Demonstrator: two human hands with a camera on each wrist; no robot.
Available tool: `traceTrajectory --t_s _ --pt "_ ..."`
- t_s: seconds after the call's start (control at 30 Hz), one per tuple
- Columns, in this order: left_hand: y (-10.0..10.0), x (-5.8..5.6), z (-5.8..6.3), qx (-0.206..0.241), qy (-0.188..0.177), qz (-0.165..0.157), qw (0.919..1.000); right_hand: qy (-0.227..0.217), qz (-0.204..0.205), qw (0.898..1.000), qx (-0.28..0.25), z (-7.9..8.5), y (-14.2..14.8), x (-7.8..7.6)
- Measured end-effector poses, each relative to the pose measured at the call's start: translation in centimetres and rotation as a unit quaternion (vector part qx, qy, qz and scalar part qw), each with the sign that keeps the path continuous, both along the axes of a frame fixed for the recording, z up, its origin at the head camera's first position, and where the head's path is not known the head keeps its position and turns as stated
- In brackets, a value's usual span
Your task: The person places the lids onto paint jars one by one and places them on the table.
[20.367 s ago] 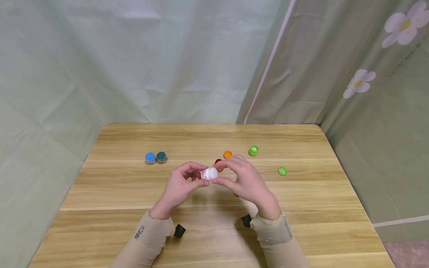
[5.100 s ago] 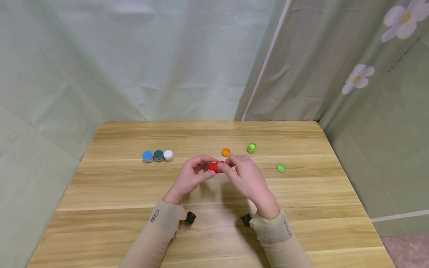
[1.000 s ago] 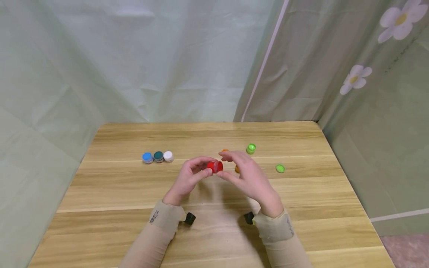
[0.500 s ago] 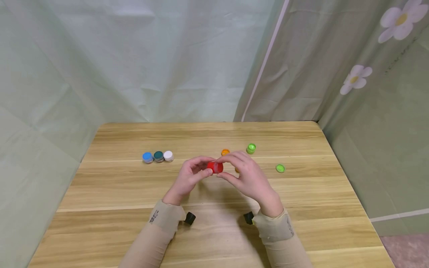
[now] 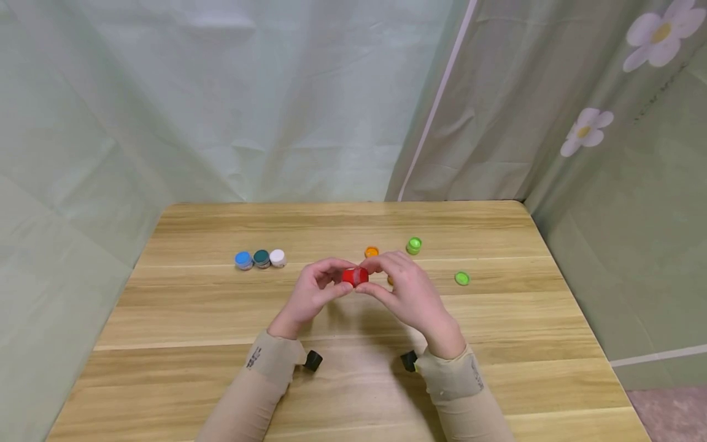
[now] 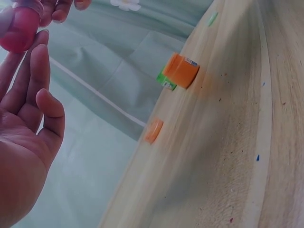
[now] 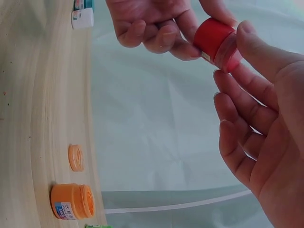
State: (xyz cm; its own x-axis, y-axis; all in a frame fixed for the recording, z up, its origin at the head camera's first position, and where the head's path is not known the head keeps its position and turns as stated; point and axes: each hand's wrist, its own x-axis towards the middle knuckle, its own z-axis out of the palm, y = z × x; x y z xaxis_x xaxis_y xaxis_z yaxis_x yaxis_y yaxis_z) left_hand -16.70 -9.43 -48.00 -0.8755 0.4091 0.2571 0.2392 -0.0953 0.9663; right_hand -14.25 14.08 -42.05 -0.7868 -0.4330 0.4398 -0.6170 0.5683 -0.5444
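Observation:
A small red paint jar [image 5: 348,278] is held on its side above the table between both hands. My left hand [image 5: 309,294] grips the jar's body between thumb and fingers. On its right end sits a red lid [image 7: 230,53], which my right hand [image 5: 411,301] pinches with thumb and fingertips. In the right wrist view the label on the jar partly shows beside the left fingers. Behind the right hand stands an orange paint jar [image 7: 66,202] without its lid, mostly hidden in the head view. Its orange lid [image 5: 372,252] lies farther back.
A blue-topped jar [image 5: 243,259], a dark green-topped jar [image 5: 262,258] and a white jar [image 5: 278,257] stand in a row at back left. An uncapped light green jar [image 5: 414,246] stands at back right, its green lid [image 5: 462,279] nearer the right edge. Curtains hang behind the table.
The white jar, earlier in both hands, now stands in the row at left, and the red jar is in hand. Within the last second the right fingers have opened and closed around the red lid.

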Motion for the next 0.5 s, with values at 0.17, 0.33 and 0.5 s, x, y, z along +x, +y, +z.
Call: traceTrajectory --t_s 0.17,0.33,0.5 --pt "0.2 0.0 -0.1 0.002 0.005 0.025 0.9997 -0.037 -0.005 0.999 0.025 0.0 -0.4 0.0" --pt "0.2 0.0 -0.2 0.013 0.016 0.042 0.9989 -0.052 -0.008 0.998 0.044 0.0 -1.0 0.2" --pt "0.2 0.1 -0.2 0.025 0.029 0.043 0.9983 -0.048 -0.007 0.998 0.046 0.0 -1.2 0.2"
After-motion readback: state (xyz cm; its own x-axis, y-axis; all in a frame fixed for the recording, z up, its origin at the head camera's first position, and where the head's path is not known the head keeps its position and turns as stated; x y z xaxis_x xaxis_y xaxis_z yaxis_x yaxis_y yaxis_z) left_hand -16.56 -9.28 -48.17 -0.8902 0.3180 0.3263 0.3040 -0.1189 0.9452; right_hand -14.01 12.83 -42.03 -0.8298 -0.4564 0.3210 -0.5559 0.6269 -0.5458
